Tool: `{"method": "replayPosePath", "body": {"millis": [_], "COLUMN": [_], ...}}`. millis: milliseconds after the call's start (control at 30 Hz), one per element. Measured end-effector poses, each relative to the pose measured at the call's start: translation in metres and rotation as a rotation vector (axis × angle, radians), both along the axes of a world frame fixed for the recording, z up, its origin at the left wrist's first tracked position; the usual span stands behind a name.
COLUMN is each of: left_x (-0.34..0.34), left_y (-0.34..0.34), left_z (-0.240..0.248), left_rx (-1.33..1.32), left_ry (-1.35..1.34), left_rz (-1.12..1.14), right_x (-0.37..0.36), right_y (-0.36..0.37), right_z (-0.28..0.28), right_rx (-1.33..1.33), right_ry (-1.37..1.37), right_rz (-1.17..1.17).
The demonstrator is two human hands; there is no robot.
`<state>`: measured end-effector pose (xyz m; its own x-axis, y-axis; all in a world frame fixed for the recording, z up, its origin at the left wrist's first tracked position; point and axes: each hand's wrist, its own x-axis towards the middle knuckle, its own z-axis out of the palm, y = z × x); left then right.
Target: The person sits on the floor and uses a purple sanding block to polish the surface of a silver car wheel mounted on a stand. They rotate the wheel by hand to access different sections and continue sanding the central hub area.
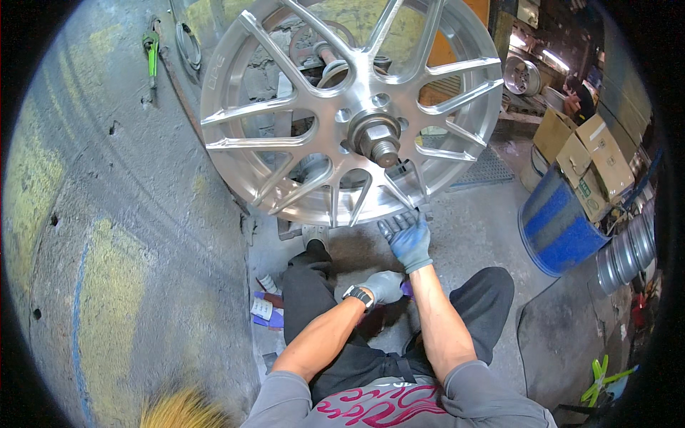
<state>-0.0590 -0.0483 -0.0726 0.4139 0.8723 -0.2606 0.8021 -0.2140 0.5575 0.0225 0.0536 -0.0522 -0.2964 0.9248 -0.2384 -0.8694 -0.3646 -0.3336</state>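
Observation:
A large bare-metal multi-spoke alloy wheel [364, 75] is held upright on a threaded shaft, with a big nut [377, 135] at its hub. My right hand [410, 239], in a grey glove smudged blue, reaches to the wheel's lower rim; its palm faces up and its fingers are stretched out at the edge. Lower down, between my knees, my gloved left hand [385, 287] is closed. A small purple piece [407, 288] shows at its fingertips, too little visible to name. A watch sits on the left wrist.
Purple pieces and a white label [265, 310] lie by my left leg. At right stand a blue drum [560, 225], cardboard boxes [596, 160] and stacked metal rims [628, 250]. A green-handled tool [151, 57] hangs on the left wall. Another person [579, 100] works far right.

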Motion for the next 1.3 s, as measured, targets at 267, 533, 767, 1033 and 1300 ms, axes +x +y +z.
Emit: {"method": "replayPosePath", "body": {"millis": [267, 533, 767, 1033, 1300], "left_x": [0.0, -0.001, 0.0, -0.001, -0.001], "left_y": [0.0, -0.001, -0.002, -0.001, -0.002], "left_z": [0.002, 0.001, 0.01, 0.007, 0.011], "left_rx": [-0.033, -0.03, -0.062, -0.048, -0.038], "left_ry": [0.049, 0.058, 0.061, 0.045, 0.051], "left_rz": [-0.015, -0.011, -0.014, -0.001, -0.021], "right_x": [0.007, 0.011, 0.013, 0.012, 0.014], "right_y": [0.007, 0.009, 0.009, 0.007, 0.007], "right_z": [-0.003, -0.005, -0.005, -0.002, -0.004], "right_rx": [0.046, 0.085, 0.089, 0.087, 0.092], "right_ry": [-0.055, -0.043, -0.078, -0.082, -0.076], "right_rz": [0.004, 0.025, 0.018, 0.013, 0.015]}}
